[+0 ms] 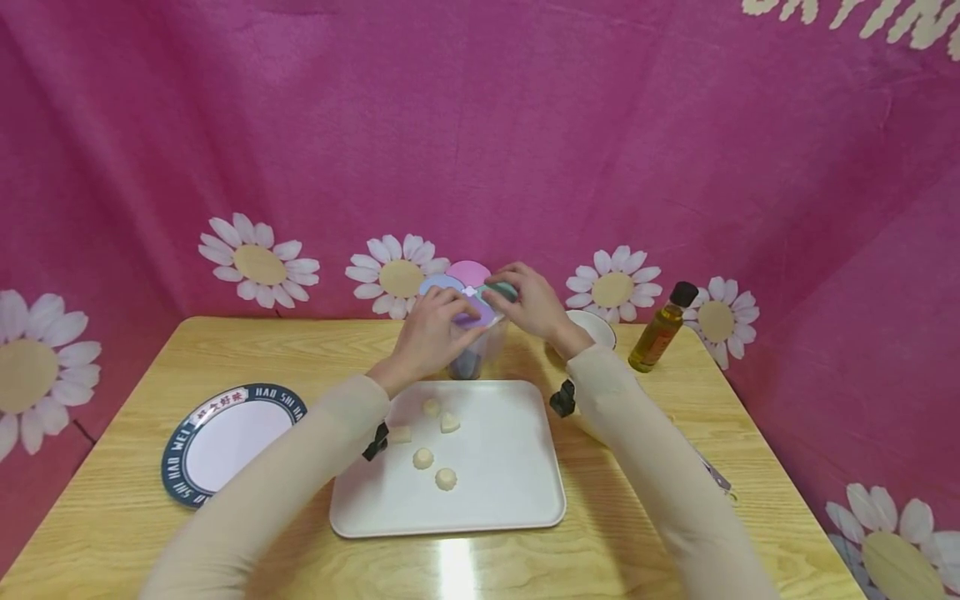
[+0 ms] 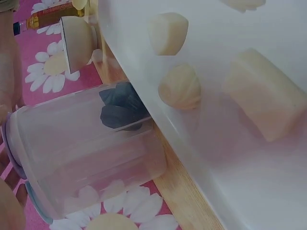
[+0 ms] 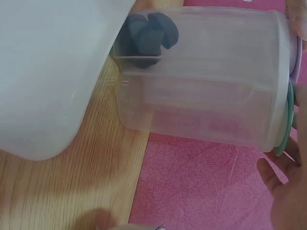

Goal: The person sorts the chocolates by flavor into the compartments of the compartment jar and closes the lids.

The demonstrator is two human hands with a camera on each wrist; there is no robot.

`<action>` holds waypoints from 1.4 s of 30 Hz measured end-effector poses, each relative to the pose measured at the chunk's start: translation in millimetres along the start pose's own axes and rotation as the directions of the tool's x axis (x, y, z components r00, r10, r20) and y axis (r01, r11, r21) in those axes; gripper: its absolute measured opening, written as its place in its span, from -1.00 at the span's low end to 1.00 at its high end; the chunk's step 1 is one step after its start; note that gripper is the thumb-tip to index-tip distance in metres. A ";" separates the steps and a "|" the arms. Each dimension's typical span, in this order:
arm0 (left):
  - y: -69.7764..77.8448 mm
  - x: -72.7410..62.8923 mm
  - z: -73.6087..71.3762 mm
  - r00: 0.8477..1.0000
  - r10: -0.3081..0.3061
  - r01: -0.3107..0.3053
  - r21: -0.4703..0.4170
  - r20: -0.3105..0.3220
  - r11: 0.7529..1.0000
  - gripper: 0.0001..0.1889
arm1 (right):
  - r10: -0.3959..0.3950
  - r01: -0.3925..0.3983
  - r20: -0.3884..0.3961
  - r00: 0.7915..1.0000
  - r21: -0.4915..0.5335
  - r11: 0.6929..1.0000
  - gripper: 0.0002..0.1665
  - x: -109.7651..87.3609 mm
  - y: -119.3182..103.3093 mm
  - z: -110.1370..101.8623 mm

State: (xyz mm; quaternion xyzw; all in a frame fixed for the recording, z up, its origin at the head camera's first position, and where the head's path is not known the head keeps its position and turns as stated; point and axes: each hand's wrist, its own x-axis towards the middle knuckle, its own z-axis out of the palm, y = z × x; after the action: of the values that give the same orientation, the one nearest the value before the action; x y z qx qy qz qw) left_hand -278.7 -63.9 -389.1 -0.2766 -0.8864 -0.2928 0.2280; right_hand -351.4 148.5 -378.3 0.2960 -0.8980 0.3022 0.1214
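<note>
A clear plastic storage container [image 2: 86, 148] with inner dividers stands behind the white tray [image 1: 502, 467]. Its lid has pink [image 1: 468, 272], blue, purple and green flaps. Dark grey pieces [image 3: 148, 40] lie at the bottom of one compartment. My left hand [image 1: 429, 332] grips the lid by the purple flap [image 1: 480, 315], thumb at the near rim. On the other side my right hand [image 1: 534, 302] pinches the green flap [image 1: 504, 291] at its edge. Several small cream-coloured shaped pieces [image 1: 423, 458] lie on the tray's left half, including a block [image 2: 264, 96].
A blue-rimmed plate [image 1: 176, 458] sits at the left of the wooden table. Behind my right forearm is a white bowl [image 1: 596, 325], with an oil bottle [image 1: 656, 337] further right. Scissors [image 1: 716, 475] lie partly hidden beside that forearm. A pink flowered cloth [image 1: 480, 150] hangs behind.
</note>
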 end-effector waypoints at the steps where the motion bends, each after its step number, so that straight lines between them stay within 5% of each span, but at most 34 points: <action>1: -0.1 0.1 -0.1 1.000 0.002 -0.002 -0.004 0.002 1.000 -0.79 | 0.002 -0.002 0.004 1.000 0.003 1.000 -0.56 0.7 0.1 0.2; 10: -5.8 -2.5 -8.3 0.999 0.024 -0.024 0.004 0.023 1.000 -0.82 | 0.017 -0.018 0.016 1.000 0.008 1.000 -0.55 -6.2 0.8 -2.0; 26: -30.3 -12.0 -33.2 0.993 -0.097 0.100 -0.039 0.068 0.994 -0.83 | -0.003 0.003 0.004 1.000 0.011 1.000 -0.57 -33.0 -8.6 -1.4; 32: -40.0 -11.0 -39.8 0.990 -0.127 0.130 -0.036 0.064 0.991 -0.79 | -0.055 0.056 -0.027 0.998 0.019 0.998 -0.61 -37.2 -17.1 6.2; 42: -55.9 -9.0 -57.1 0.963 -0.231 0.238 -0.034 0.137 0.971 -0.69 | -0.164 0.162 -0.044 0.986 -0.045 0.986 -0.66 -39.1 -32.7 19.1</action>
State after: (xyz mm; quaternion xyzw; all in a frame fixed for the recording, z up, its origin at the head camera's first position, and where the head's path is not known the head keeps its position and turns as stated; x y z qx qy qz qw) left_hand -293.0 -141.7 -374.8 -0.1941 -0.9185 -0.3209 0.1254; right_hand -301.3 133.7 -393.5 0.3586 -0.8737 0.2797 0.1730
